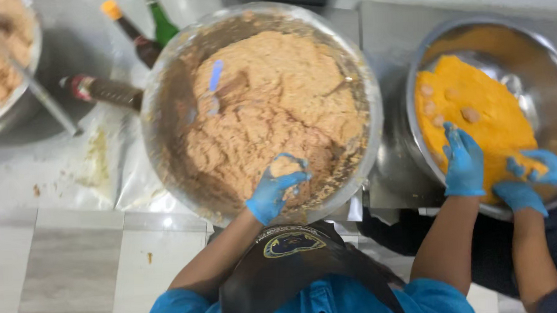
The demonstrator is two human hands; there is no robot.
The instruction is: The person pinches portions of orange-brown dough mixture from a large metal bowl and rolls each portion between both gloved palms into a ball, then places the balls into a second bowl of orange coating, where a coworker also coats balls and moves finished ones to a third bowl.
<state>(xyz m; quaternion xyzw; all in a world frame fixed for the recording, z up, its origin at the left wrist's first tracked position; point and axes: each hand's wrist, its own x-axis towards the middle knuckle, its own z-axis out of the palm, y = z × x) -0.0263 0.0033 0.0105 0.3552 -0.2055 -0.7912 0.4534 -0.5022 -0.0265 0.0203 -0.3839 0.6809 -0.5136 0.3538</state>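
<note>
Over the large steel bowl (pixel 162 74) of tan paste (pixel 270 107), the left hand (pixel 274 191) cupped a lump of paste (pixel 285 167), its fingers (pixel 295 177) curled around it. Beside it, the right hand (pixel 463 161) lay flat, fingers together, on orange crumbs (pixel 476 98) in a second bowl (pixel 544 70), where a co-worker's gloved hands (pixel 536 176) also worked.

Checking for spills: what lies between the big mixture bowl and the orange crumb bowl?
Head view: only a bare strip of steel counter separates mixture bowl and crumb bowl.
</note>
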